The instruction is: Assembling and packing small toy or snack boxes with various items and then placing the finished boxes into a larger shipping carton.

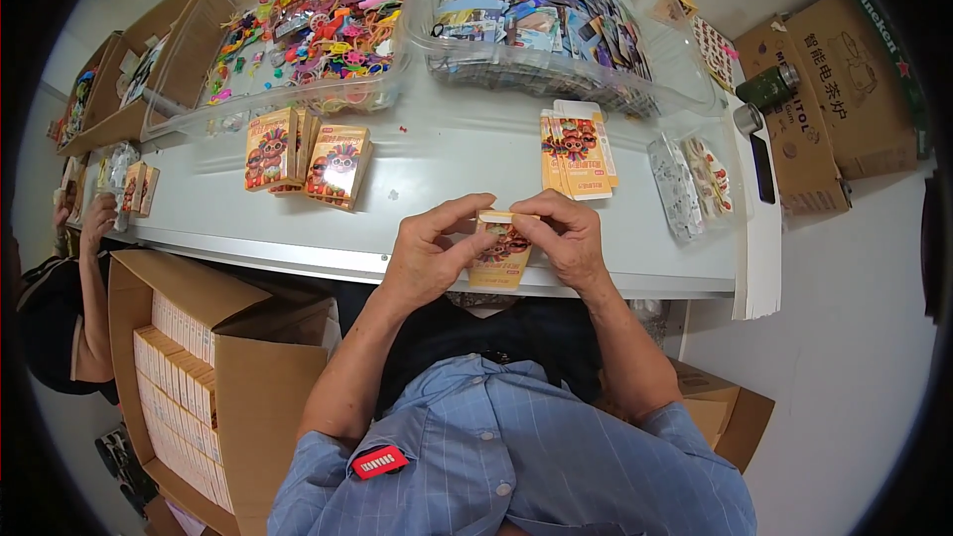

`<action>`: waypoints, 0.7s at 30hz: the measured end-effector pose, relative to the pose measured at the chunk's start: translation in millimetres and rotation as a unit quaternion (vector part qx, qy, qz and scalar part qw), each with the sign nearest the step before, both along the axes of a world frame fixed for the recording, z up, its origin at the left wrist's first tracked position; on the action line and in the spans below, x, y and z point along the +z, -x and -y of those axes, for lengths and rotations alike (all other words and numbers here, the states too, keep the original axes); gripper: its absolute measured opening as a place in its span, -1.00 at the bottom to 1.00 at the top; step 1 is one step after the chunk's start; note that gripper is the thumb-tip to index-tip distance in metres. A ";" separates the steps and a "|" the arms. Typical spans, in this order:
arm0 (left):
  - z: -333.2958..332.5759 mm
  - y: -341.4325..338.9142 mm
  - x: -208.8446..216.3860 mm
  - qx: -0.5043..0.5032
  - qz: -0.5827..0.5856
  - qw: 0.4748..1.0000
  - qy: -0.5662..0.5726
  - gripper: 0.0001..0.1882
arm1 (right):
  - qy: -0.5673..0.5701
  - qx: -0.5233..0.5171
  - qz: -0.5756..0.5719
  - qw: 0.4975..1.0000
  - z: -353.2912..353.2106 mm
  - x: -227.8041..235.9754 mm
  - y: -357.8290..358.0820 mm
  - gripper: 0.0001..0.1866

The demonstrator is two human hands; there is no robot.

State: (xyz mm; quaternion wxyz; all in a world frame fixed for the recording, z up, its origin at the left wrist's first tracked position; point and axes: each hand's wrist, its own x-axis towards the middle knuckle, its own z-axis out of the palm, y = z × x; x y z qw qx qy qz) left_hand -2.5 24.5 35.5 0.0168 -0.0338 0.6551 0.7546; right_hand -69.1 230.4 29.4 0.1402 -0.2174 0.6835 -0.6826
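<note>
A small flat yellow-orange carton (pixel 499 263) with cartoon figures is held upright at the table's front edge. My left hand (pixel 434 250) grips its left side near the top, thumb on the printed face. On its top right corner, my right hand (pixel 568 240) pinches it between thumb and fingers. Just beyond my right hand lies a fanned stack of flat cartons (pixel 578 154) of the same print. Farther left stand filled-out boxes with that print, in one group (pixel 278 151) and another beside it (pixel 338 167).
At the back, clear plastic bins hold colourful small toys (pixel 328 35) and many picture cards (pixel 546 20). Clear packs (pixel 692 179), a phone (pixel 762 167) and a green bottle (pixel 766 86) are at right. An open cardboard box (pixel 253 407) of packed boxes stands lower left, near another person's arm (pixel 94 308).
</note>
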 end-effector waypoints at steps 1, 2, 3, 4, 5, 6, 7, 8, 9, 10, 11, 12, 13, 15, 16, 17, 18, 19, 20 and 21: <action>-0.2 -0.5 -0.3 0.000 0.000 1.000 0.000 -0.64 | 0.010 -0.005 0.003 1.000 0.9 0.5 -0.6 -0.84; -0.4 -0.7 -1.3 0.001 -0.001 1.000 0.001 -0.63 | 0.020 -0.011 0.006 1.000 1.5 0.8 -0.9 -0.85; -0.5 -0.7 -2.5 0.002 -0.002 1.000 0.001 -0.63 | 0.020 -0.011 0.006 1.000 1.9 1.0 -0.6 -0.85; 0.4 -0.8 -4.2 0.002 -0.002 1.000 0.001 -0.63 | 0.016 -0.014 0.001 1.000 2.2 1.0 -0.3 -0.86; 2.4 -0.9 -6.1 -0.012 -0.017 0.999 0.026 -0.62 | 0.012 -0.017 -0.004 1.000 2.4 1.1 -0.2 -0.86; 3.8 -1.0 -7.4 -0.026 -0.031 0.998 0.050 -0.60 | 0.012 -0.017 -0.004 1.000 2.7 1.7 -0.7 -0.86; 4.4 -0.8 -8.4 -0.027 -0.031 0.998 0.050 -0.60 | 0.011 -0.021 -0.006 1.000 3.0 2.6 -1.2 -0.87; 4.8 -0.6 -9.2 -0.030 -0.026 0.998 0.051 -0.60 | 0.010 -0.024 -0.007 1.000 3.3 3.1 -1.7 -0.87; 5.0 -0.5 -9.6 -0.034 -0.021 0.998 0.053 -0.60 | 0.010 -0.024 -0.007 1.000 3.5 3.0 -2.0 -0.87; 4.2 -0.4 -9.0 -0.034 -0.021 0.998 0.053 -0.60 | 0.002 -0.028 -0.010 1.000 3.6 2.8 -2.1 -0.87; 2.8 -0.3 -7.5 -0.021 -0.023 0.999 0.042 -0.60 | -0.005 -0.032 -0.013 0.999 3.7 2.6 -2.4 -0.87; 1.7 -0.4 -6.4 -0.009 -0.025 0.999 0.032 -0.61 | -0.005 -0.032 -0.013 0.999 4.2 3.2 -3.2 -0.87; 1.2 -0.6 -5.7 -0.008 -0.025 0.999 0.032 -0.61 | -0.011 -0.042 -0.004 0.999 4.9 4.7 -4.3 -0.87; 0.5 -1.2 -4.9 -0.003 -0.009 1.000 0.008 -0.60 | -0.017 -0.052 0.004 0.998 5.4 5.3 -4.9 -0.87; -0.1 -1.4 -4.8 -0.003 -0.009 1.000 0.008 -0.60 | -0.016 -0.050 -0.013 0.999 5.4 5.0 -4.8 -0.87; -0.8 -1.6 -4.7 0.002 -0.017 1.000 0.009 -0.61 | -0.014 -0.047 -0.031 0.998 5.5 4.7 -4.5 -0.87; -1.1 -1.6 -4.7 0.007 -0.026 1.000 0.010 -0.61 | -0.014 -0.047 -0.031 0.998 5.3 4.2 -4.0 -0.87; 0.2 -1.7 -6.7 0.007 -0.026 1.000 0.010 -0.61 | -0.007 -0.042 -0.039 0.998 5.0 3.7 -3.3 -0.87; 2.8 -1.5 -10.5 -0.011 -0.025 0.999 0.025 -0.61 | -0.001 -0.037 -0.047 0.998 4.6 3.1 -2.7 -0.86; 4.7 -1.3 -13.0 -0.030 -0.024 0.998 0.040 -0.61 | -0.001 -0.037 -0.047 0.998 4.0 1.9 -2.2 -0.86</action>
